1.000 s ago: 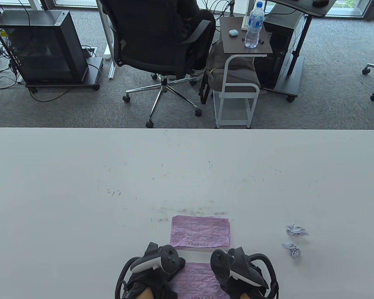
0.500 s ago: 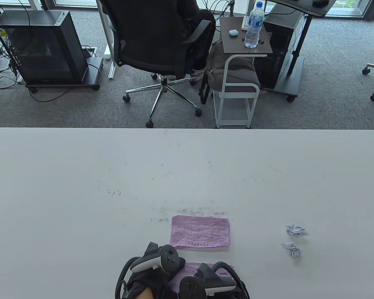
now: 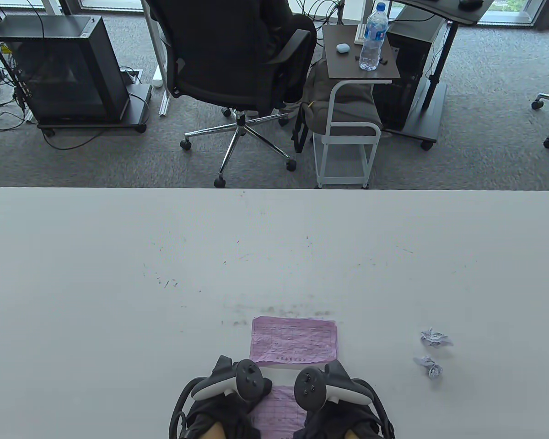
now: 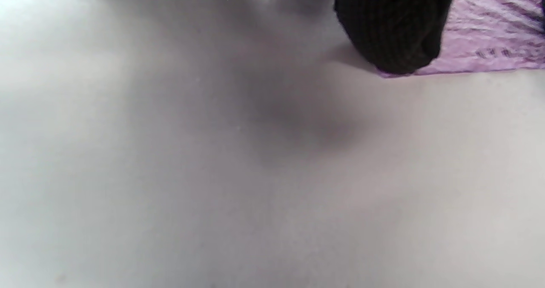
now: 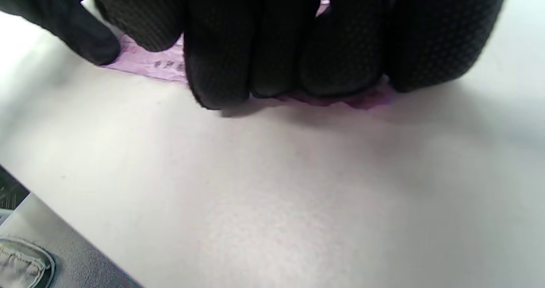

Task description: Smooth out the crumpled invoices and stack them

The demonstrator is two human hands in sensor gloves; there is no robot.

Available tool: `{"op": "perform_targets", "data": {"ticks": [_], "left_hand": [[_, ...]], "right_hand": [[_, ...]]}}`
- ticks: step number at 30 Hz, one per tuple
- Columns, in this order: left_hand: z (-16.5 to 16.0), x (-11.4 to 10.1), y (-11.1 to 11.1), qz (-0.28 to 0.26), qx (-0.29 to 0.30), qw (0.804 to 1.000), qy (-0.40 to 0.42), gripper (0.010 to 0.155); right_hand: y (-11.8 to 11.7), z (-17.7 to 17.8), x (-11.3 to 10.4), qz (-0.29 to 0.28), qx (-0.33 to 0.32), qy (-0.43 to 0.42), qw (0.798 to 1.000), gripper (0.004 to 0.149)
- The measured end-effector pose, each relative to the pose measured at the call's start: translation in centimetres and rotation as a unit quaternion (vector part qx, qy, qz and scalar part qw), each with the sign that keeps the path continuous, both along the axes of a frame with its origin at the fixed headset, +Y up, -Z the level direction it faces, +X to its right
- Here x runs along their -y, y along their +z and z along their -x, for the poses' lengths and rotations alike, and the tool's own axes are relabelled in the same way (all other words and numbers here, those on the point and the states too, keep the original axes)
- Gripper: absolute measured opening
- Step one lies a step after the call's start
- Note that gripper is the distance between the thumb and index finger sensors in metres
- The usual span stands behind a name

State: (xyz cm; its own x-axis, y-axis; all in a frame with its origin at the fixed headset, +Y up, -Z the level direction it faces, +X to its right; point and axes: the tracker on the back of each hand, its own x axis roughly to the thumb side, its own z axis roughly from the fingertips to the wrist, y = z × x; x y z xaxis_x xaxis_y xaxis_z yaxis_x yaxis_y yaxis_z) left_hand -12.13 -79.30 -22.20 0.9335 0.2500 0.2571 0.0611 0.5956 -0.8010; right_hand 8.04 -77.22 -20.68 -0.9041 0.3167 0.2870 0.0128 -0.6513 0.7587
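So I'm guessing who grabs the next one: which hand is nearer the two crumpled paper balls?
Right. The right hand sits just left of the crumpled balls; the left hand lies farther left, across the pink invoice.

Beyond the far edge of the white table [image 3: 119, 238], scuffed with small dark marks near its middle, lies grey carpet [image 3: 485, 137]. A black office chair [image 3: 228, 55] on a chrome star base stands behind the far edge, near its middle. To its left sits a black computer case [image 3: 64, 68] on a wheeled stand, with cables trailing on the floor. To its right, a small side table [image 3: 359, 59] with a white frame carries a water bottle [image 3: 373, 39]. Daylight comes through windows [image 3: 508, 11] along the top.
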Motion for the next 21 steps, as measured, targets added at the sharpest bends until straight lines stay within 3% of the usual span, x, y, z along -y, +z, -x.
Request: {"op": "perform_targets", "data": {"ticks": [6,8,12,21], "left_hand": [[0.0,0.0,0.0,-0.001,0.0,1.0,0.002,0.091],[0.1,0.1,0.0,-0.001,0.0,1.0,0.002,0.091],[0.1,0.1,0.0,-0.001,0.0,1.0,0.002,0.091],[0.1,0.1,-0.1,-0.001,0.001,1.0,0.004,0.091]], "right_hand": [[-0.4,-1.7,-0.1,0.009,0.028,-0.022,0.999,0.038],[-0.5,-2.5,-1.1,-0.031,0.037,-0.05,0.998,0.038],[-0.3,-2.9,-3.2,-0.172,0.05,-0.12,0.977,0.041],[0.7,2.0,-0.9,-0.189,-0.081,-0.072,0.976,0.054]]}}
